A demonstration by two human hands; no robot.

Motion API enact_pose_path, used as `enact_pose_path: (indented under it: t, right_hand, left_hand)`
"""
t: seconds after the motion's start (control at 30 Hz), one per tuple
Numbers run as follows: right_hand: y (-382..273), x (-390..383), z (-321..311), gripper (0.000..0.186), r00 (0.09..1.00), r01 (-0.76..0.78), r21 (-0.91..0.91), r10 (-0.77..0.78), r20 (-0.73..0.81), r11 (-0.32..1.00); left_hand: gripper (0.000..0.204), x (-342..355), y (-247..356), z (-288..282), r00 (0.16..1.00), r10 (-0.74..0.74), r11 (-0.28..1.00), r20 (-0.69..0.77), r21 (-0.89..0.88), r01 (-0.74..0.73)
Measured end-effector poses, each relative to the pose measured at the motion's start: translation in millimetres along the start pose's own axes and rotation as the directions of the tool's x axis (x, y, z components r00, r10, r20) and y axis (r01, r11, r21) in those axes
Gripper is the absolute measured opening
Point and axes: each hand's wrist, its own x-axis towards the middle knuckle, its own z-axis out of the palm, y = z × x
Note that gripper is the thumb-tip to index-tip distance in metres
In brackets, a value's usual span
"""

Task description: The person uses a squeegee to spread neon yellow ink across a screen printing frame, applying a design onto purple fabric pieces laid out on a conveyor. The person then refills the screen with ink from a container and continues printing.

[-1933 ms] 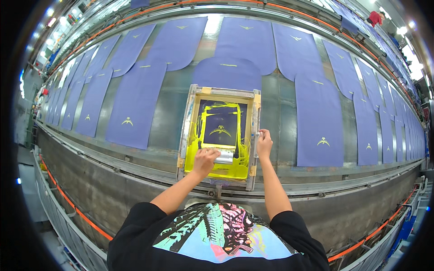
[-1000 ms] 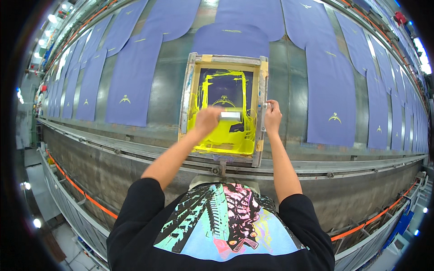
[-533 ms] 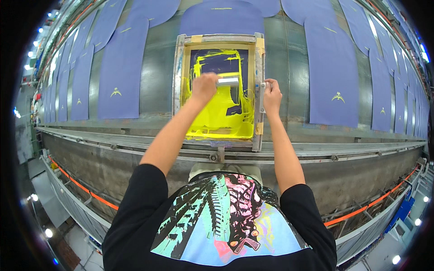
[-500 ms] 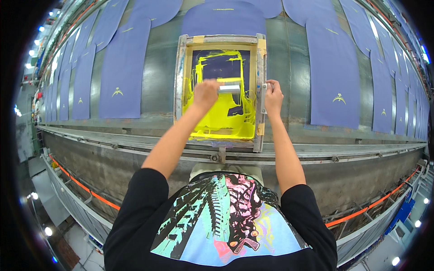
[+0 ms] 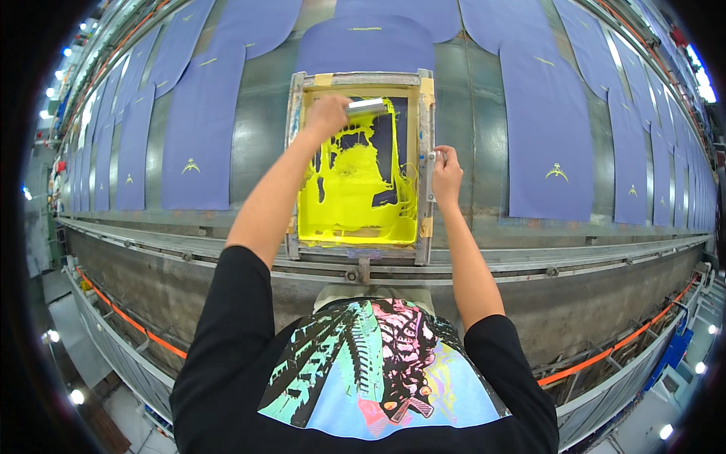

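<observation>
Purple fabric panels (image 5: 550, 136): yellow print too small to read | left hand (image 5: 327, 116) closed round squeegee (image 5: 367, 107), far end inside screen-printing frame (image 5: 424, 208) | right hand (image 5: 447, 175) curled at frame's right rail, hold unclear

Left hand (image 5: 327, 116) outstretched — clenched, right hand (image 5: 447, 175) curled

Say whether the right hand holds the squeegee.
No, the left hand holds the squeegee; the right hand is at the right side of the frame.
</observation>
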Motion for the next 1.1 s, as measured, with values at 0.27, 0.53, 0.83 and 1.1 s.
enact_pose_path:
  t: [0.27, 0.53, 0.83, 1.1]
  right_hand:
    - [-3, -1, -5, 0.015, 0.999, -0.050, 0.002, 0.050, -0.010, 0.999]
    - [4, 3, 3, 0.015, 0.998, 0.019, 0.016, -0.018, -0.061, 1.000]
    - [17, 11, -2, 0.016, 0.996, 0.084, -0.018, -0.084, -0.017, 0.996]
    - [-38, -15, 0, 0.017, 0.991, 0.131, 0.087, -0.129, -0.030, 0.988]
  left_hand:
    - [0.032, 9, 21, 4, 0.998, 0.054, 0.988, 0.015, 0.146, -0.055]
    - [0.031, -101, 44, 14, 0.991, 0.132, 0.991, 0.001, 0.033, -0.132]
    - [0.031, -243, 67, 20, 0.974, 0.224, 0.972, -0.019, -0.068, -0.225]
    - [0.047, -292, 70, -16, 0.987, 0.054, 0.965, -0.154, -0.247, -0.092]
